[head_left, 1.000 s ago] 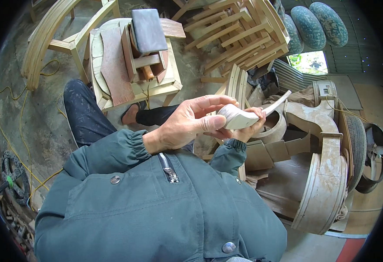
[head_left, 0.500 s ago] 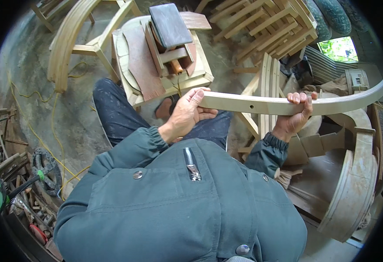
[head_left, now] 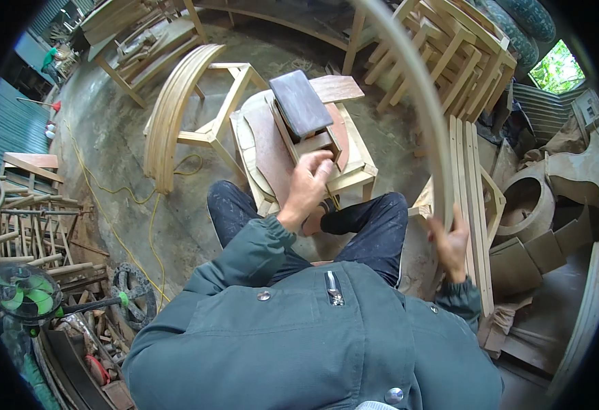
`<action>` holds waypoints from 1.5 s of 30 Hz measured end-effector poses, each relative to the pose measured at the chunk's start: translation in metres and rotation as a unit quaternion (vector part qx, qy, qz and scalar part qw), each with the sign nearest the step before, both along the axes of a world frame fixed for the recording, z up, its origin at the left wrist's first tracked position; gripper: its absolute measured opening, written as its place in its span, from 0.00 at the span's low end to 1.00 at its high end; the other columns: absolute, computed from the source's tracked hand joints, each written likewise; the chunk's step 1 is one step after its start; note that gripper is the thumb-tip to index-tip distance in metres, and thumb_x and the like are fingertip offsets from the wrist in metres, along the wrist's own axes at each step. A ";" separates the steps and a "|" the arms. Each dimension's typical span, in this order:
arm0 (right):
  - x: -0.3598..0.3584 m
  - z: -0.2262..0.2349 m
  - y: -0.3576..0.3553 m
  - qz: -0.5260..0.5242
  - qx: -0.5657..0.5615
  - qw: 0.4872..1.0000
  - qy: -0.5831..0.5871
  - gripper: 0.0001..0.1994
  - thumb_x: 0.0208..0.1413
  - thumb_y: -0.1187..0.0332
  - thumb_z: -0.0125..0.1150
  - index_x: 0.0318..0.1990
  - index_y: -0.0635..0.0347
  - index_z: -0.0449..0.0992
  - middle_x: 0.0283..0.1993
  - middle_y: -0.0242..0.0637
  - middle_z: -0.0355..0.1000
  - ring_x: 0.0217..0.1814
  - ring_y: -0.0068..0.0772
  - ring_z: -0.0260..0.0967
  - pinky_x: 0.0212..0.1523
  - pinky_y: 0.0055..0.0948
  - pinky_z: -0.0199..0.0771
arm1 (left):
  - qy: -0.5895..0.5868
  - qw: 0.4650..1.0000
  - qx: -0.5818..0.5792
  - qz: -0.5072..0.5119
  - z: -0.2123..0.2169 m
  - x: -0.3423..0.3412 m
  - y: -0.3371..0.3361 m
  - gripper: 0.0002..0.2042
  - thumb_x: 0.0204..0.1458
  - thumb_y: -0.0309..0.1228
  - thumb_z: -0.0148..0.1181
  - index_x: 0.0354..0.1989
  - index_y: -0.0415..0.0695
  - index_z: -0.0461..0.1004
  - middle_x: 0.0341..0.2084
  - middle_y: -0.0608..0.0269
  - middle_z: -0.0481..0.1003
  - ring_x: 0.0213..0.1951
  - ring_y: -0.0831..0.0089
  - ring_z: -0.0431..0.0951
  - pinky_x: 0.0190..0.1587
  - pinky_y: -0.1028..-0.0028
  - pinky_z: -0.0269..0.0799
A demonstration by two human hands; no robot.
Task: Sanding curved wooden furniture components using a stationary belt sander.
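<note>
In my right hand is a long curved wooden strip, gripped near its lower end. It rises and bows toward the top edge, where its far end goes out of view. My left hand is closed, with fingers curled at the near side of a dark grey, flat-topped block set in a small wooden frame. What those fingers hold, if anything, is hidden. The block's frame stands on a low wooden stool in front of my knees, with thin reddish boards lying under it.
Curved wooden strips rest against an open frame at the left. Straight battens lean at my right, near a large round wooden form. Stacked frames stand behind. A yellow cord crosses the floor beside a green fan.
My left hand has let go of the curved strip and reached forward to the block. My right hand has swung the strip from lying across to standing upright. The view has shifted left.
</note>
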State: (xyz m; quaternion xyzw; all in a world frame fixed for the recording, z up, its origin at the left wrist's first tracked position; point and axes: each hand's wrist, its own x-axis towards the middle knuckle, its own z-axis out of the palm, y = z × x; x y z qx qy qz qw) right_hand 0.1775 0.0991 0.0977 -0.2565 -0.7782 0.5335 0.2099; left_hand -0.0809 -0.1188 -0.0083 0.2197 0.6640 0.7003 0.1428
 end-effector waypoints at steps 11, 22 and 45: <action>0.128 -0.068 -0.026 0.114 -0.232 0.958 -0.125 0.28 0.59 0.67 0.71 0.64 0.66 0.70 0.43 0.46 0.81 0.41 0.30 0.80 0.43 0.29 0.80 | -0.361 0.892 0.243 -0.126 0.065 -0.028 0.054 0.27 0.72 0.45 0.47 0.67 0.34 0.62 0.59 0.48 0.72 0.61 0.56 0.74 0.64 0.57 0.72; 0.156 -0.149 -0.015 0.166 -0.677 0.711 -0.098 0.32 0.70 0.35 0.44 0.50 0.61 0.71 0.28 0.46 0.75 0.26 0.36 0.76 0.25 0.32 0.78 | -0.133 0.964 0.184 -0.139 0.070 0.007 0.079 0.29 0.65 0.26 0.61 0.71 0.36 0.55 0.55 0.54 0.72 0.55 0.60 0.81 0.55 0.63 0.85; 0.146 -0.171 0.045 0.207 -0.577 0.755 -0.232 0.37 0.59 0.34 0.63 0.58 0.62 0.73 0.45 0.38 0.77 0.46 0.31 0.74 0.48 0.33 0.76 | -0.073 0.945 0.307 0.087 0.134 -0.118 0.028 0.26 0.65 0.58 0.56 0.47 0.44 0.67 0.28 0.60 0.74 0.28 0.67 0.79 0.37 0.65 0.81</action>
